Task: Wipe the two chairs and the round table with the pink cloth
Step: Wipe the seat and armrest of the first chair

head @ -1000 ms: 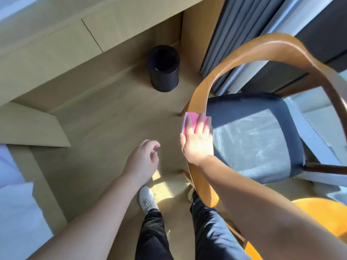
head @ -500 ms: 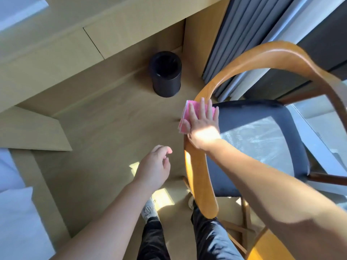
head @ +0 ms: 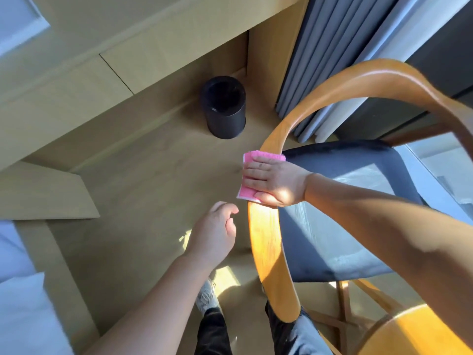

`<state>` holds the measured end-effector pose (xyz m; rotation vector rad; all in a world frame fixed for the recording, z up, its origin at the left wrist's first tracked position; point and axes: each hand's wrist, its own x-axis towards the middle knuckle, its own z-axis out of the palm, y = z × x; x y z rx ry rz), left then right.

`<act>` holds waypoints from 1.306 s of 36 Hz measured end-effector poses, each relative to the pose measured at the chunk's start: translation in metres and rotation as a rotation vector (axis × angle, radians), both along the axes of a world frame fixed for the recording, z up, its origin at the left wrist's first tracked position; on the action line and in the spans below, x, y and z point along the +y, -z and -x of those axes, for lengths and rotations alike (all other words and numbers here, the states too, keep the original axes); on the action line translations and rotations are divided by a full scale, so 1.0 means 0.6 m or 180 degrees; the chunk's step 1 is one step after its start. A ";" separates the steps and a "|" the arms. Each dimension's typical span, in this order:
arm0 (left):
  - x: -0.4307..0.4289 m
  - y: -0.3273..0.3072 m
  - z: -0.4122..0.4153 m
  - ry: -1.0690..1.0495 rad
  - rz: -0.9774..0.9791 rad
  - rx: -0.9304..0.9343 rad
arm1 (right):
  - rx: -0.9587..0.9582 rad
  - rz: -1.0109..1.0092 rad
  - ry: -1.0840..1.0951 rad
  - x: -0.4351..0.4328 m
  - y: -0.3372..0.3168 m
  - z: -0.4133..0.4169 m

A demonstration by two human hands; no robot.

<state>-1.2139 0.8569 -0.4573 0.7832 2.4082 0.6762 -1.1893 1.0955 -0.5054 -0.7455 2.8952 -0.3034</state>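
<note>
Our right fingers lie straight and flat, pointing left, and press the folded pink cloth onto the curved honey-coloured wooden back rail of the chair. The cloth shows past the fingertips and above the right hand, which lies crosswise on the rail. The rail's long axis is what matters. From the cloth it runs one way toward our legs and the other way up and over in an arc to the right, above the dark blue padded seat. We judge the next stroke should slide along that curve, not across it. Our left hand hangs just left of the rail, its fingers loosely curled and holding nothing, near enough to steady the chair. A black cylindrical bin stands well apart on the floor.
</note>
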 end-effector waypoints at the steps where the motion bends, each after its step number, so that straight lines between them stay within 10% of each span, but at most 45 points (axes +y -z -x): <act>1: 0.005 0.002 0.002 -0.0027 -0.0037 0.0016 | 0.0012 -0.0021 -0.0023 0.003 0.003 0.003; 47: 0.397 0.067 0.133 0.0459 0.0730 0.0914 | 0.1099 -0.1146 0.1432 0.343 -0.026 0.058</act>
